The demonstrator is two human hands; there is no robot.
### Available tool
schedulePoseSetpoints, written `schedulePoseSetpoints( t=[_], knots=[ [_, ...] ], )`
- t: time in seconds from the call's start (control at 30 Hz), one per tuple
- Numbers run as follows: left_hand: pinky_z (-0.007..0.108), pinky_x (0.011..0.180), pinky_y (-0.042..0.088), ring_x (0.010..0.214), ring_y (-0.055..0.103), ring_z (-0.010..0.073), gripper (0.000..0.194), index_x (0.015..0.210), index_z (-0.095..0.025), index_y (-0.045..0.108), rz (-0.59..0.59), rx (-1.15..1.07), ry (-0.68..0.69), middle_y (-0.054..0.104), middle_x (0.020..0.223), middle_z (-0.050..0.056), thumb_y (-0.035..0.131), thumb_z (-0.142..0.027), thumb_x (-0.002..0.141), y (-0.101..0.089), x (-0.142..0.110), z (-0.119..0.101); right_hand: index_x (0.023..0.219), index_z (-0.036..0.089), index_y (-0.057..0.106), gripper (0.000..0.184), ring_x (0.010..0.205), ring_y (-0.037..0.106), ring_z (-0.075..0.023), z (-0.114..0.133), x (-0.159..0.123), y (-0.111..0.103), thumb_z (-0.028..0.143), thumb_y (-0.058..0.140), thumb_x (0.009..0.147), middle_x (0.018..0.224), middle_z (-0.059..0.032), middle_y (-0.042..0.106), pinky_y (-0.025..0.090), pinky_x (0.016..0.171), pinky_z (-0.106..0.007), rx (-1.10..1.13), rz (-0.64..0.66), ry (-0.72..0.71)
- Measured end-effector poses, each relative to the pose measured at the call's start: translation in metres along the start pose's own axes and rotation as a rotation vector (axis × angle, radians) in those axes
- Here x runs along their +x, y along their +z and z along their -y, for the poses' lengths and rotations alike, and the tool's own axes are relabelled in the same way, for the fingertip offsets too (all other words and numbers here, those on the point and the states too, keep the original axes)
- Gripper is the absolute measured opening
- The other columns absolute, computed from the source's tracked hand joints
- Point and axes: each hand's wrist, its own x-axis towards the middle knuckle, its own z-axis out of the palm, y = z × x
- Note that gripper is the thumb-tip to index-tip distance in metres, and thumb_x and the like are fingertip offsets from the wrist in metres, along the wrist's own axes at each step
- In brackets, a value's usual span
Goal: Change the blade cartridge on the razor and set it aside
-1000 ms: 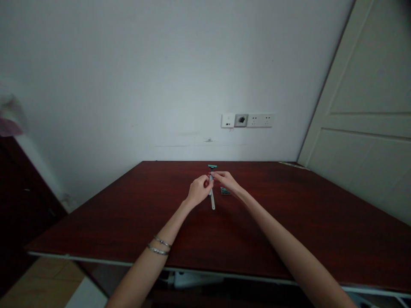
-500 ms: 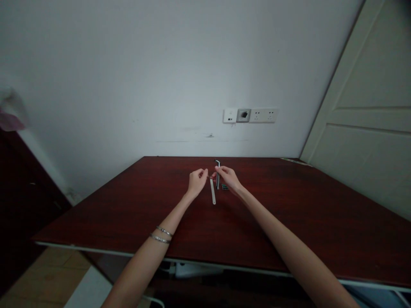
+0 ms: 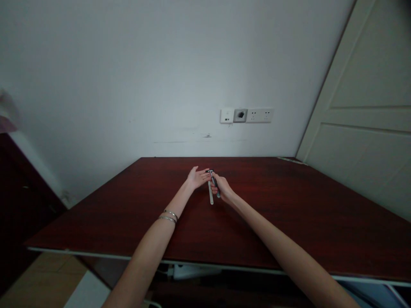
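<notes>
My right hand [image 3: 222, 190] is closed round a dark razor [image 3: 213, 179] and holds it upright, its head touching or just above the fingertips of my left hand. My left hand [image 3: 197, 176] lies open, palm up, with the fingers stretched toward the razor's head. Two bracelets [image 3: 169, 216] sit on my left wrist. A thin white handle [image 3: 210, 196] lies on the dark red table [image 3: 128, 214] between my hands, close to my right hand.
The table runs up to a white wall with a row of sockets [image 3: 246, 115]. A pale door [image 3: 362, 128] stands at the right. Dark furniture [image 3: 19, 192] is at the left, and a white object [image 3: 192, 271] sits under the table's front edge.
My left hand has gone from a pinch to an open palm. My right hand has taken the razor alone and tilted its head toward my left fingers. The small pack by it no longer shows.
</notes>
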Motion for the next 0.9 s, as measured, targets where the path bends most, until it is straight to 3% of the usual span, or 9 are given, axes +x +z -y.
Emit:
schedulePoseSetpoints(
  t=[0.23, 0.6, 0.9],
  knots=[
    [0.036, 0.081, 0.051, 0.105, 0.057, 0.0239, 0.054, 0.107, -0.005, 0.051, 0.149, -0.027, -0.021, 0.059, 0.109, 0.022, 0.014, -0.04, 0.089, 0.0, 0.002, 0.008, 0.066, 0.018, 0.041, 0.027, 0.032, 0.026, -0.0024, -0.007, -0.006, 0.007, 0.038, 0.053, 0.08, 0.043, 0.0075, 0.037, 0.018, 0.029, -0.012, 0.028, -0.014, 0.049],
    [0.032, 0.085, 0.049, 0.104, 0.058, 0.0223, 0.057, 0.111, -0.002, 0.051, 0.133, 0.024, 0.001, 0.056, 0.116, 0.023, 0.014, -0.039, 0.089, 0.011, -0.002, 0.011, 0.066, 0.017, 0.041, 0.038, 0.029, 0.021, -0.0015, -0.007, -0.01, 0.009, 0.049, 0.038, 0.087, 0.04, 0.0085, 0.033, 0.013, 0.027, -0.009, 0.089, 0.057, 0.185],
    [0.035, 0.078, 0.051, 0.099, 0.06, 0.0284, 0.058, 0.126, 0.008, 0.037, 0.165, -0.257, -0.085, 0.057, 0.11, 0.029, 0.025, -0.035, 0.088, 0.013, -0.002, 0.014, 0.062, 0.018, 0.038, 0.043, 0.027, 0.019, -0.0009, -0.012, -0.009, 0.008, 0.054, 0.042, 0.084, 0.038, 0.0104, 0.028, 0.012, 0.026, -0.01, 0.03, 0.006, 0.204]
  ],
)
